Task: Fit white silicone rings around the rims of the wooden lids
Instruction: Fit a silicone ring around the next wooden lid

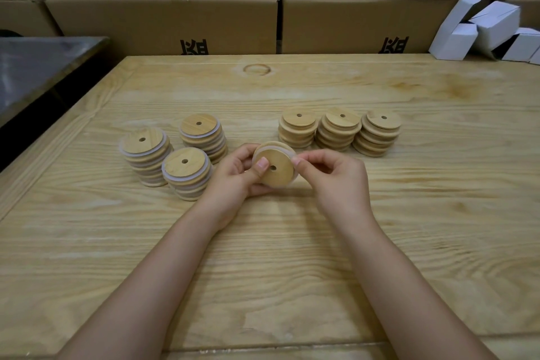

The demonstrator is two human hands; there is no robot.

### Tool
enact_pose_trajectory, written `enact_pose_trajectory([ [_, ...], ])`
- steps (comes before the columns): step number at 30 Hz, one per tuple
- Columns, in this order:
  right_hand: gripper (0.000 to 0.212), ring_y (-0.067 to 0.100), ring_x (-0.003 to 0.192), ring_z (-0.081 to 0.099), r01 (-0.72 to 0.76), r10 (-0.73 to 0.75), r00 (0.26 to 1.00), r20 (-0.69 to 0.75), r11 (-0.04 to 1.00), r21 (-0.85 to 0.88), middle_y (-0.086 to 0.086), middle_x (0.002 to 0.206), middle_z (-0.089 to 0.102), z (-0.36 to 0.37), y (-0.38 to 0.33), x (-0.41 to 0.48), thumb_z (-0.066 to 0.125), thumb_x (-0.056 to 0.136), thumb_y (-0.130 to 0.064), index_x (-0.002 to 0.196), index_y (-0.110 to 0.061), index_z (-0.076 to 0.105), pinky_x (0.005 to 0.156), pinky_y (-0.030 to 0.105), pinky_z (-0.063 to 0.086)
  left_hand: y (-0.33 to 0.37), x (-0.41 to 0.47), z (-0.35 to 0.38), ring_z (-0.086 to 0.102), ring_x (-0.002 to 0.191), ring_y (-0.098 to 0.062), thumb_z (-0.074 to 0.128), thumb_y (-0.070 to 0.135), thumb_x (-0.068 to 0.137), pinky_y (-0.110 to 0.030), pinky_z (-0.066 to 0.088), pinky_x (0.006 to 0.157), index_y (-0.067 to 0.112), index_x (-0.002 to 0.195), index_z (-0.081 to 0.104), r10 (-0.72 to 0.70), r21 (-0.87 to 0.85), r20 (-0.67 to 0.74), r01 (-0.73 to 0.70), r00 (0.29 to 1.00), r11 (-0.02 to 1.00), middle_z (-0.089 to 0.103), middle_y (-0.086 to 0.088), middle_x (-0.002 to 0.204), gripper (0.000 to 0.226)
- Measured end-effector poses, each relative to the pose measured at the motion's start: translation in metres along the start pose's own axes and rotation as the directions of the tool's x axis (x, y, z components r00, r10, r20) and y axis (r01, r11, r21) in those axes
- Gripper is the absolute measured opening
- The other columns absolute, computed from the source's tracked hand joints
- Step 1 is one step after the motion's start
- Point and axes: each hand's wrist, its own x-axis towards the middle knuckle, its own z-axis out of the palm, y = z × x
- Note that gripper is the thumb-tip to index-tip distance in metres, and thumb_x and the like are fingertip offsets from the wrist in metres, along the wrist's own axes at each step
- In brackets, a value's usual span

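Six stacks of wooden lids stand on the wooden table (292, 257); three ringed stacks on the left, three bare stacks on the right; the number of lids in each stack cannot be counted with certainty. Ringed stacks: the far-left stack (145, 155), the rear stack (203, 137) and the near stack (187, 173), each showing white bands between the wooden discs; every top lid has one central hole. Bare stacks: the first bare stack (298, 131), the middle bare stack (338, 132) and the right bare stack (377, 132), side by side in a row, touching or nearly so, no white visible on them.

One further lid, the held lid (274, 168), is raised between the two groups, tilted with its holed face toward the camera; a white silicone ring (270, 148) lies along its upper rim; whether it is fully seated all round cannot be told.

Left hand (238, 177): closed on the held lid, thumb pressed on the face, fingers curled behind; forearm extends from the lower left. Right hand (336, 177): thumb and forefinger pinched together at the lid's right edge, on the ring there; remaining fingers curled; forearm extends from the lower right.

Background: four cardboard boxes (163, 23) stacked behind the table, bearing black printed characters, cut off and not legible; several white folded cartons (493, 29) at the rear right; a metal surface (35, 67) at the left
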Motion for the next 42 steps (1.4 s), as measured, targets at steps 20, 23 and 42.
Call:
enact_pose_trajectory([
  [20,0.018,-0.003,0.083,0.064,0.253,-0.227,0.958,0.177,0.956,-0.146,-0.016,0.089,0.070,-0.007,0.001,0.001,0.063,0.087,-0.011,0.098,-0.022,0.074,0.074,0.012,0.048,0.011,-0.003,-0.004,0.069,0.057,-0.027,0.053,0.017,0.081,-0.024,0.054,0.044,0.009,0.112,0.056,-0.160,-0.201,0.101,0.178,0.982,0.963,0.071,-0.011,0.074,0.032],
  [23,0.017,-0.003,0.077,0.064,0.192,-0.171,0.973,0.157,0.973,-0.128,-0.018,0.081,0.070,-0.006,0.003,0.002,0.062,0.088,-0.015,0.095,-0.026,0.073,0.071,0.013,0.048,0.009,-0.002,-0.001,0.068,0.057,-0.027,0.052,0.016,0.085,-0.025,0.055,0.045,0.008,0.113,0.055,-0.151,-0.177,0.066,0.160,0.986,0.971,0.071,-0.011,0.076,0.029],
  [42,0.024,0.028,0.066,0.064,0.039,-0.032,0.998,0.061,0.993,-0.114,0.004,0.074,0.068,0.011,0.008,-0.004,0.066,0.085,-0.020,0.106,-0.032,0.068,0.072,0.040,0.055,0.007,-0.012,-0.004,0.052,0.066,-0.014,0.042,0.015,0.092,-0.024,0.041,0.065,-0.002,0.097,0.061,0.834,0.871,0.067,-0.440,0.548,0.220,0.064,-0.008,0.079,0.027],
])
